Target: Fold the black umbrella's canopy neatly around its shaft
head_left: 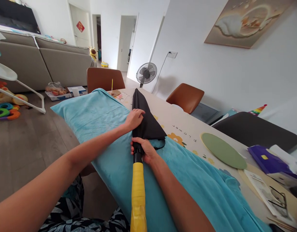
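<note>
A folded black umbrella (150,124) lies lengthwise in front of me, its tip pointing away and its yellow-wrapped handle (138,193) toward me. Its canopy is loose and flares out on the right side, where a black strap (160,145) hangs. My right hand (146,150) is wrapped round the black shaft just below the canopy. Higher up, my left hand (135,119) rests on the canopy with curled fingers gripping its folds. Beneath the umbrella, a light blue cloth (102,116) covers the near part of the table and hangs over its edge.
On the table's (187,132) right side are a green oval mat (222,149), a purple tissue pack (271,164) and eyeglasses (279,198). Brown chairs (106,79) and a grey chair (257,129) surround it. A fan (146,73) stands beyond the far end; toys (6,109) lie on the floor.
</note>
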The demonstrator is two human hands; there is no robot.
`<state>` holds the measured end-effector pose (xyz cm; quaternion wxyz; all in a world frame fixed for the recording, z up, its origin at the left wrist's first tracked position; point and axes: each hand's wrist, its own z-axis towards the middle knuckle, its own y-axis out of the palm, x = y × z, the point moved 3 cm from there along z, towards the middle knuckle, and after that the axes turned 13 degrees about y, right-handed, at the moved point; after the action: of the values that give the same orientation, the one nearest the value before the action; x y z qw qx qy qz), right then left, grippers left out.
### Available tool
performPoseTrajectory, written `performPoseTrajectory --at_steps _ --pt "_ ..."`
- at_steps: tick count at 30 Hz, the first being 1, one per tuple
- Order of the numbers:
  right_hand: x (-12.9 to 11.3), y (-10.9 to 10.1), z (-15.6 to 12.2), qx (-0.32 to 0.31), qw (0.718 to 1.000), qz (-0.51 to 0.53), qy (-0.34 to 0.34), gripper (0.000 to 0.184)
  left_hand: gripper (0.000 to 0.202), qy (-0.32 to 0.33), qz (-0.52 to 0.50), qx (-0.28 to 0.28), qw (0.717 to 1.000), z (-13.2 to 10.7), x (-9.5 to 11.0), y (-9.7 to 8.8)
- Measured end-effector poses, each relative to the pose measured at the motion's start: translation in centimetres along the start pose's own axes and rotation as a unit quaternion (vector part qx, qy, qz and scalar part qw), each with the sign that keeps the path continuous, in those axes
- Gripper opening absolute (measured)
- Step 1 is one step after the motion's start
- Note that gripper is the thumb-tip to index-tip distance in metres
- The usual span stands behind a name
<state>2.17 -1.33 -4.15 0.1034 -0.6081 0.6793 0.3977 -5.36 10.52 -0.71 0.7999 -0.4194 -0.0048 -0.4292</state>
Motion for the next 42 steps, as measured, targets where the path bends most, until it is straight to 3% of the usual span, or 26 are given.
performPoseTrajectory --at_steps 2,5,8,10,13,17,21,27,32,36,40,42 --pt "-0.1 -0.1 0.0 -0.001 1.000 -0.001 -0.008 0.009 0.033 0.077 -0.023 -0.073 0.994 1.5 2.8 1.7" --pt "0.0 -0.2 0.0 -0.011 1.000 0.004 -0.015 0.010 0.036 0.171 -0.023 -0.224 0.959 3.0 5.7 4.9" --pt "0.0 -0.3 0.0 -0.029 0.999 0.008 -0.016 0.004 0.037 0.173 -0.003 -0.353 0.920 3.3 6.4 7.6" --pt "0.0 -0.4 0.1 -0.045 0.999 0.008 -0.013 0.003 0.036 0.156 0.003 -0.391 0.907 3.3 6.1 8.5" --pt "-0.1 -0.6 0.1 -0.055 0.998 0.008 -0.009 0.004 0.037 0.158 0.004 -0.391 0.907 3.2 5.7 8.9" --pt "-0.1 -0.7 0.2 -0.053 0.998 0.012 -0.013 0.004 0.035 0.169 0.009 -0.374 0.912 3.2 5.6 8.9" --pt "-0.1 -0.5 0.2 -0.051 0.998 0.020 -0.012 0.005 0.031 0.170 0.018 -0.322 0.931 3.5 5.6 8.6" --pt "-0.1 -0.5 0.3 -0.056 0.998 0.027 -0.011 0.004 0.021 0.133 -0.019 -0.145 0.980 4.0 5.7 6.9" --pt "-0.2 -0.5 0.2 -0.048 0.998 0.023 -0.024 0.005 0.021 0.060 -0.052 -0.061 0.995 3.7 6.0 5.0" --pt "-0.2 -0.4 0.1 -0.037 0.999 0.025 -0.012 0.006 0.021 0.023 -0.101 0.018 0.994 3.7 5.0 2.2" --pt "-0.2 -0.5 0.1 -0.045 0.998 0.033 0.003 0.009 0.025 0.040 -0.125 0.091 0.987 3.7 2.5 -2.9" --pt "-0.3 -0.6 0.2 -0.046 0.998 0.039 0.006 0.008 0.027 0.019 -0.134 0.077 0.988 2.9 1.0 -5.5"
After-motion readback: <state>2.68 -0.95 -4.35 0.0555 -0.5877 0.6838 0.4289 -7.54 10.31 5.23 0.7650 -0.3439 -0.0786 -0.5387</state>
